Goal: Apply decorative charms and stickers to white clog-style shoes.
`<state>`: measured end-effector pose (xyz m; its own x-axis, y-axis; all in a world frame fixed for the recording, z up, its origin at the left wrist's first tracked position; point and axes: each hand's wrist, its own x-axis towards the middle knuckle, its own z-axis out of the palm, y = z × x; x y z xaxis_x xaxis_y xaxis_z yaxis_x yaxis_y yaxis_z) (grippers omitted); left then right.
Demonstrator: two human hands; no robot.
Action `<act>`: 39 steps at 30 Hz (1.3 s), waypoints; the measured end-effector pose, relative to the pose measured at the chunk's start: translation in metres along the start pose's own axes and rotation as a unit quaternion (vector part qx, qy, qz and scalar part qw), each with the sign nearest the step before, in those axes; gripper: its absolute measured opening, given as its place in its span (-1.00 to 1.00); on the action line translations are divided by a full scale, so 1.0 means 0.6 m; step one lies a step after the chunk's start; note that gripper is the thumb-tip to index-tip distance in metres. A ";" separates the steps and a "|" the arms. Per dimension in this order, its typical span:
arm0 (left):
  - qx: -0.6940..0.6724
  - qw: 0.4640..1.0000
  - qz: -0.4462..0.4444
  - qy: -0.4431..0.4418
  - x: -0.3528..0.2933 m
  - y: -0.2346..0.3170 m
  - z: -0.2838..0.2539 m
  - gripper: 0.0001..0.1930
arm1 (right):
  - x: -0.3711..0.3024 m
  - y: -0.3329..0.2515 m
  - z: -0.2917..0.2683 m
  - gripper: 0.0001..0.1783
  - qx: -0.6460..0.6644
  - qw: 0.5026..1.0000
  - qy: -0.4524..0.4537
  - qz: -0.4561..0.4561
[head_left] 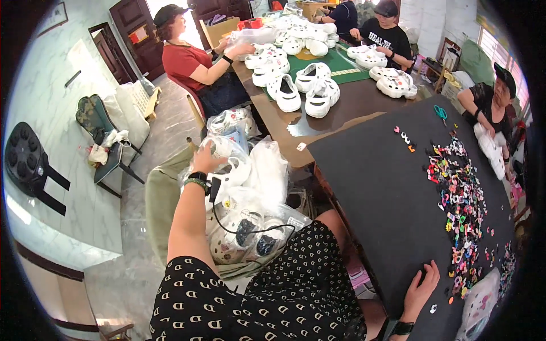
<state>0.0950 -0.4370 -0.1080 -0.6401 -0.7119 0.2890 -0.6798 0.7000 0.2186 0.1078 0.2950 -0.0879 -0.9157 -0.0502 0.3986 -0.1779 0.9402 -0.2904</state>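
— While the left hand [207, 159] spreads its fingers over bagged white clogs [233, 175] beside the lap, where's the right?
— The right hand [421, 291] rests, fingers slightly parted, on the black tabletop [364, 176]: one scissors [439, 112], uncountable charms [460, 193]; four co-workers [192, 61], pale marbled walls [62, 96]

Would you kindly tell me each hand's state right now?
Left hand: at a white clog; grip cannot be told.
Right hand: loosely open, on the black tabletop.

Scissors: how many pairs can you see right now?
1 pair: the teal-handled scissors at the far end of the black tabletop, beyond most of the loose charms and the right hand. Others may be hidden under bags or clogs.
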 end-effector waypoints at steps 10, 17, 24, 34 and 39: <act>-0.131 0.983 0.008 0.130 0.013 -0.063 0.057 -0.79 | 0.010 -0.020 -0.001 -0.72 0.019 1.000 0.007 0.015; -0.386 0.904 -0.001 0.183 0.065 -0.043 -0.048 -0.83 | 0.009 -0.029 -0.016 -0.69 0.040 0.999 0.023 0.019; -0.372 0.847 0.286 0.251 0.016 0.285 -0.225 -0.84 | 0.015 -0.029 -0.010 -0.68 0.045 0.997 0.065 0.001; -0.460 0.709 0.531 0.065 -0.125 0.617 -0.176 -0.75 | 0.007 -0.028 -0.013 -0.70 0.065 0.995 0.066 0.022; -0.398 0.615 0.675 -0.088 -0.352 0.702 -0.166 -0.68 | 0.006 -0.023 -0.015 -0.66 0.091 0.993 0.074 0.022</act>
<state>-0.0206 0.0139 0.0162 -0.5062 0.6023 0.6172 0.8589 0.4167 0.2978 0.1098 0.2851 -0.0747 -0.8635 0.0522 0.5016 -0.2135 0.8633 -0.4573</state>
